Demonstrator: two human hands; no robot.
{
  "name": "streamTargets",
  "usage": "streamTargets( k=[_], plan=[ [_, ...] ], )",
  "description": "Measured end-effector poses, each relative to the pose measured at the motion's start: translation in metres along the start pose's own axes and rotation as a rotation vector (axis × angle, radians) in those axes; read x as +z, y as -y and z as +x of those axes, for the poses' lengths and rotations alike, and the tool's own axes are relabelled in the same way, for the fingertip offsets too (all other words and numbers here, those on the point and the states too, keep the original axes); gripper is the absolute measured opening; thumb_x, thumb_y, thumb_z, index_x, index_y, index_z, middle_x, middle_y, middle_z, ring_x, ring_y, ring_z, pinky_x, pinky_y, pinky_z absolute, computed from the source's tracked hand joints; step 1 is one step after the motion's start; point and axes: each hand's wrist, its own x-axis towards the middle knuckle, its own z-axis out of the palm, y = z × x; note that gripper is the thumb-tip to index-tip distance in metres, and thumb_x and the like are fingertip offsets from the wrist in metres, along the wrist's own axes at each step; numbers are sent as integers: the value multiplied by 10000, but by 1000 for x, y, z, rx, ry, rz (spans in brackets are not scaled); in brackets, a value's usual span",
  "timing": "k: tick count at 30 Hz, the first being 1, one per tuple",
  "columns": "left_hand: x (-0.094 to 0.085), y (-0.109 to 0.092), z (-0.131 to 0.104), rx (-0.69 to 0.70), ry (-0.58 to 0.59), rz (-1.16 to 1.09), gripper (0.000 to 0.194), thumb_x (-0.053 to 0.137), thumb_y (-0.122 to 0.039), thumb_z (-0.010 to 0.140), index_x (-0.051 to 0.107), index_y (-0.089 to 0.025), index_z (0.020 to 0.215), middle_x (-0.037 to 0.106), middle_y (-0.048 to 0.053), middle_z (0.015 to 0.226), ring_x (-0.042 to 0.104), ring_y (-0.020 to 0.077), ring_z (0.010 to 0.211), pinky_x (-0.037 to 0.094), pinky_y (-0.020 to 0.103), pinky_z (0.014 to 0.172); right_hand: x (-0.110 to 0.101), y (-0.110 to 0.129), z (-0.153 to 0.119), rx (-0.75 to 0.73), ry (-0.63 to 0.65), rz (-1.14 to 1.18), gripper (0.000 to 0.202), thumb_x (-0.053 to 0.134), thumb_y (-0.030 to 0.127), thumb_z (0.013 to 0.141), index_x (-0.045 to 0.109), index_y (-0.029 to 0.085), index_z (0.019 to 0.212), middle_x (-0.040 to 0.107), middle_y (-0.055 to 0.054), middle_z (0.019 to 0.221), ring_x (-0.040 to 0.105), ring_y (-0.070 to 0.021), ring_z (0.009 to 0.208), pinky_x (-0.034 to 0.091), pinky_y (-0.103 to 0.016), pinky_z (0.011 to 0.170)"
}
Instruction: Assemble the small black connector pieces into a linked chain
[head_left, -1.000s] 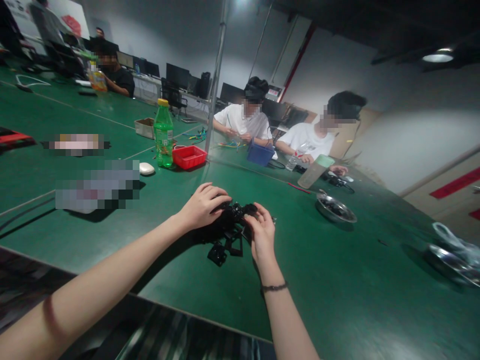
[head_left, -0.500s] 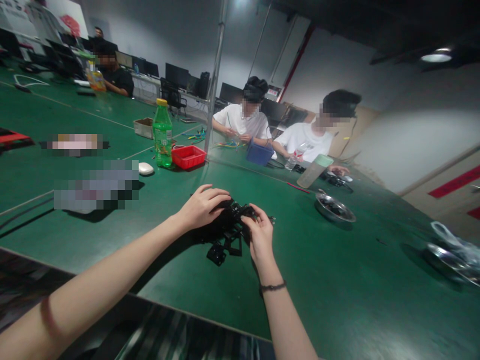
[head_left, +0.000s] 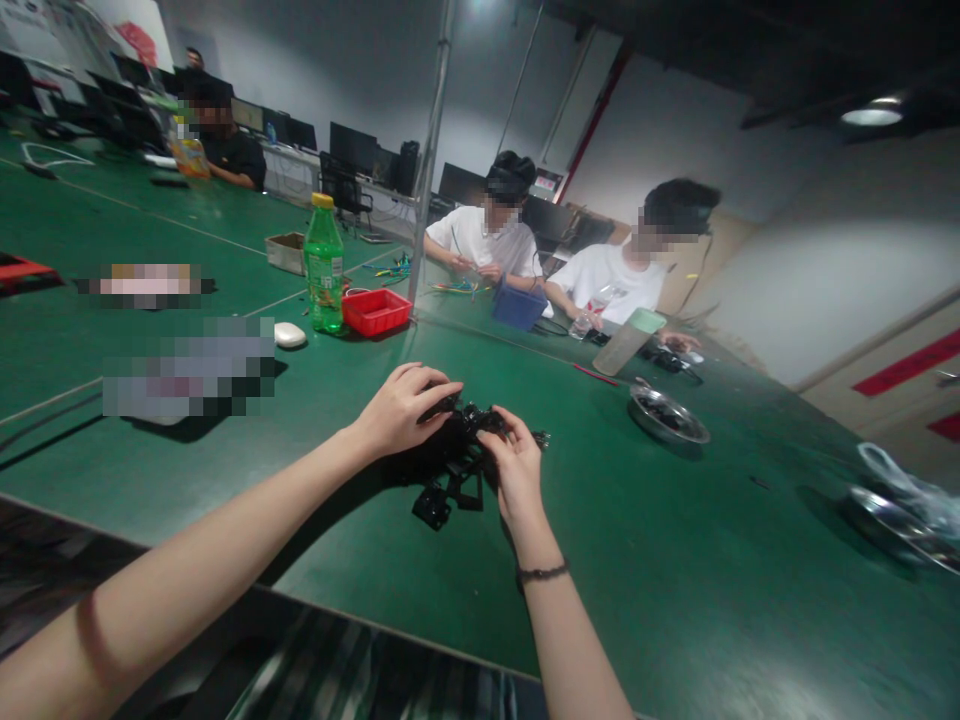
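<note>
The black device [head_left: 471, 420] is at the near middle of the table [head_left: 645, 590]. The fingers of the left hand [head_left: 403, 408] are clamped on its left side; those of the right hand [head_left: 517, 468] pinch its right, likely to steady it from both ends.

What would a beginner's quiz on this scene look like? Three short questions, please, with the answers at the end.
1. True or false: the left hand and the right hand are both on black parts.

2. Which stands right beside the red tray?
A) the metal bowl
B) the green bottle
C) the white mouse-shaped object's cable

3. Fill in: a dark bracelet circles the person's ____ wrist.

Key: 1 true; 2 B; 3 right.
</note>
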Motion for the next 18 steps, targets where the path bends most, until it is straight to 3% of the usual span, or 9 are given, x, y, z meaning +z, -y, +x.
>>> streamTargets(
  k=[7,15,18],
  plan=[
    [3,0,-1,-63,-37,-17,400,555,-275,875,553,-167,1260,581,125,1040,582,224,954,507,394,827,-3,-3,3,-43,-42,-17,554,789,255,526,596,192,1042,697,-38,959,653,-170,868,501,-353,876],
    [6,2,-1,-81,6,-20,334,549,-253,882,557,-178,1208,645,107,1104,602,226,1033,424,465,990,-4,-8,6,-23,-34,-9,496,815,285,521,624,179,967,703,-38,898,661,-179,866,525,-350,849],
    [6,3,-1,-64,0,-30,318,545,-255,887,563,-176,1195,643,111,1115,604,229,1036,443,455,966,-3,-6,5,-16,-27,-6,475,812,312,539,644,174,962,710,-42,887,664,-184,855,533,-353,838]
  ],
)
